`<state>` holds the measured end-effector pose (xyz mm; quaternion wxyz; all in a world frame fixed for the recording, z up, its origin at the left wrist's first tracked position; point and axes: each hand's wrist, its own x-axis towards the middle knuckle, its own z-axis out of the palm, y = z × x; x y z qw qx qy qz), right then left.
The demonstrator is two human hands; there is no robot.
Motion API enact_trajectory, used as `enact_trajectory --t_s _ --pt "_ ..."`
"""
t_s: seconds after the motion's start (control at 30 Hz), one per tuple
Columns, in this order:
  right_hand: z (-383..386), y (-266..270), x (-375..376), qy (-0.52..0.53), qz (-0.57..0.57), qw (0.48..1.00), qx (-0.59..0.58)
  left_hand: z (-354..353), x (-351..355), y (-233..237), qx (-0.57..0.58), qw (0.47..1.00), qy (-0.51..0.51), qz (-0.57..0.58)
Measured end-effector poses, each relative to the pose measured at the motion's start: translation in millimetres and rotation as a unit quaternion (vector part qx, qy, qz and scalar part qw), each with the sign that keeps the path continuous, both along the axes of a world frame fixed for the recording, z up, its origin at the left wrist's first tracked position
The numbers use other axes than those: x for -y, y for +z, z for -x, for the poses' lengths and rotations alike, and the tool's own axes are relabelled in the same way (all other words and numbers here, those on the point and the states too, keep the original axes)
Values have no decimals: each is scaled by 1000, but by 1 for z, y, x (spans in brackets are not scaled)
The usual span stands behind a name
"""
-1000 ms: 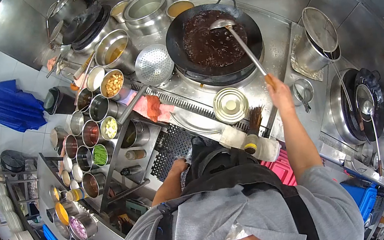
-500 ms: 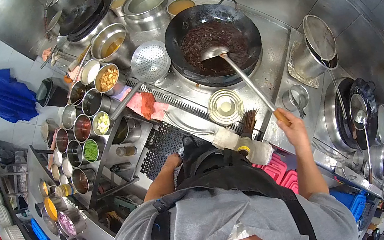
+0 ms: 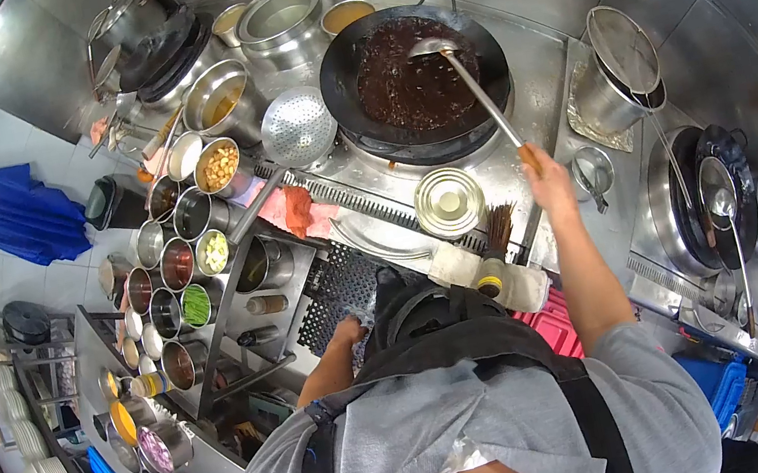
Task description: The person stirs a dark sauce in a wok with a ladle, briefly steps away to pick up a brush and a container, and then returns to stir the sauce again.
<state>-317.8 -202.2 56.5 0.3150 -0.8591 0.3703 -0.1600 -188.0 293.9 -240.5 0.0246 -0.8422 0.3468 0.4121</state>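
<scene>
Ladle (image 3: 479,97) bowl sits at the far side of the wok (image 3: 339,83), just over the dark sauce (image 3: 399,88), and its long handle slants back down to the right hand (image 3: 547,180).

The main risk, as I judge it, comes from that length. The grip is on the very end of the handle, so a loaded bowl has a lot of leverage over the wrist. A small twist could tip it and slop hot sauce over the rim onto the burner or the steel bench (image 3: 533,75). A quick stir could also throw drops back toward the bare forearm stretched along the same line. The handle passes close above the round steel tin (image 3: 449,203), and a low pull back could clip it. The perforated skimmer (image 3: 301,127) lies just beside the wok on the left, where a wide sweep might catch it. The sauce looks thick, so it may stick wherever the ladle does not reach.

The right arm is extended well forward over the bench with the wrist roughly in line with the handle. Its fingers are closed round the wooden end of the handle. The left arm is bent, with the left hand (image 3: 349,328) low at the front edge by the black perforated mat (image 3: 333,289). Its fingers are mostly hidden, so I cannot tell whether they grip anything.
</scene>
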Motion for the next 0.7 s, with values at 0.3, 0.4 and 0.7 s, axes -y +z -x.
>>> enact_trajectory --t_s 0.3,0.4,0.7 --pt "110 49 10 -4 -58 998 1 11 4 -15 -20 997 47 -65" --pt "109 44 -9 1 -85 996 -11 5 18 -13 -11 996 93 -2" --pt "8 -21 -29 67 -55 996 12 -13 60 7 -8 999 41 12"
